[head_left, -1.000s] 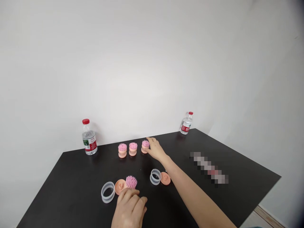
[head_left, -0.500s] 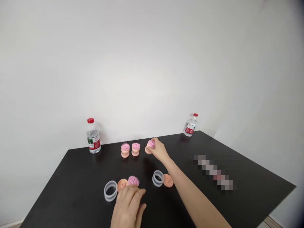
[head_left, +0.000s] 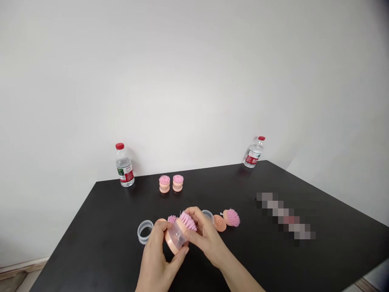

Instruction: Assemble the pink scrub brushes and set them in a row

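Between my two hands, above the front part of the table, is a round scrubbing brush (head_left: 177,235) with pink bristles, a clear middle and a peach base. It is tilted, bristles up and to the right. My left hand (head_left: 156,255) grips its base and clear side, and my right hand (head_left: 208,239) has fingers around the bristle end. Behind them, partly hidden, are another pink bristle head (head_left: 172,219) and a peach disc (head_left: 161,220). A clear ring (head_left: 145,232) lies left. To the right lie a second clear ring (head_left: 208,215), a peach disc (head_left: 219,223) and a tipped bristle head (head_left: 232,218).
Two assembled brushes (head_left: 164,184) stand upright near the back of the black table (head_left: 100,227). Water bottles with red caps stand at the back left (head_left: 125,170) and back right (head_left: 254,154), near the wall. A blurred-out strip (head_left: 282,215) lies on the right.
My right hand has brought the brush from the back of the table to the front, and my left hand now holds it too. The bristle head at the right has come into view.
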Demonstrator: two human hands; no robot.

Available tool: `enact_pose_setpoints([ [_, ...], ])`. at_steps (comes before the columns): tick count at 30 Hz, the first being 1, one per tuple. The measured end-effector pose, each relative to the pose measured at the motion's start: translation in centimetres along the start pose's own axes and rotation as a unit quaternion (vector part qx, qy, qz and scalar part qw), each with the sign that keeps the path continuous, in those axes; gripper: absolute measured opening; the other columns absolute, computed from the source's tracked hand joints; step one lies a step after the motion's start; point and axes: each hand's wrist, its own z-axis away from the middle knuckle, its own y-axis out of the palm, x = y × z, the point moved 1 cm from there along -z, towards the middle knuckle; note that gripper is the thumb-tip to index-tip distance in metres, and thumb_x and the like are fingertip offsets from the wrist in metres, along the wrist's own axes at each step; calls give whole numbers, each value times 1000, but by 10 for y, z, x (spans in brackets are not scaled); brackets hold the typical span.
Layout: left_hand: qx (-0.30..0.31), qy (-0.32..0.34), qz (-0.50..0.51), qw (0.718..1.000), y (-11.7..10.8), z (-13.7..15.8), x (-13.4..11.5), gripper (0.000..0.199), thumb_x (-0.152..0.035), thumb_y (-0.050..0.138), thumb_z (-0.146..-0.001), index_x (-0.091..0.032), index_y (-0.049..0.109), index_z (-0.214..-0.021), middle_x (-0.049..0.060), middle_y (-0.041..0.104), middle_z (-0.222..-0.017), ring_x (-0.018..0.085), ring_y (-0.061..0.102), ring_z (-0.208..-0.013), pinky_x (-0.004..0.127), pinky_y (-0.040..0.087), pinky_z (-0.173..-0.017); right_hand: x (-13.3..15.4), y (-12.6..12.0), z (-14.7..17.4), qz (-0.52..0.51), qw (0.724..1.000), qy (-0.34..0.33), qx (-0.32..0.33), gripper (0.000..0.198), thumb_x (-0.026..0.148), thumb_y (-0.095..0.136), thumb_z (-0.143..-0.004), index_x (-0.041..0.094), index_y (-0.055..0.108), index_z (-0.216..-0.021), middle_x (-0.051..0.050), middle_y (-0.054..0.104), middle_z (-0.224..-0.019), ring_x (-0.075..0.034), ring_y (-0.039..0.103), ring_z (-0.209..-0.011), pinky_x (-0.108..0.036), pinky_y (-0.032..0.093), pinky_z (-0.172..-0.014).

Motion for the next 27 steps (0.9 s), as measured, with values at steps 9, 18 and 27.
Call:
enact_pose_setpoints([
  [9, -14, 56, 4, 998, 3, 7, 4, 28, -30, 68, -86, -27, 53, -110, 6, 66, -104, 24, 68, -94, 34, 57, -75, 0, 0, 4, 76, 997, 25, -16, 28, 30, 76, -70, 20, 67, -95, 2, 57, -79, -15, 50, -70, -27, 40, -63],
  [18, 52, -70, 165, 982, -3, -5, 2, 55, -67, 83, -59, -24, 61, -85, 2, 66, -91, 17, 62, -66, 27, 51, -58, 9, -6, 12, 76, 994, -73, 38, 48, 44, 89, -67, 24, 67, -105, -3, 63, -97, -21, 60, -88, -34, 49, -80],
  [27, -26, -45, 46, 998, 4, 6, 9, 44, -45, 87, -67, -27, 60, -96, 5, 71, -108, 32, 70, -105, 40, 57, -80, 2, -10, 10, 49, 998, -4, 25, 62, 47, 91, -64, 25, 61, -113, -4, 61, -103, -23, 63, -94, -40, 53, -86],
])
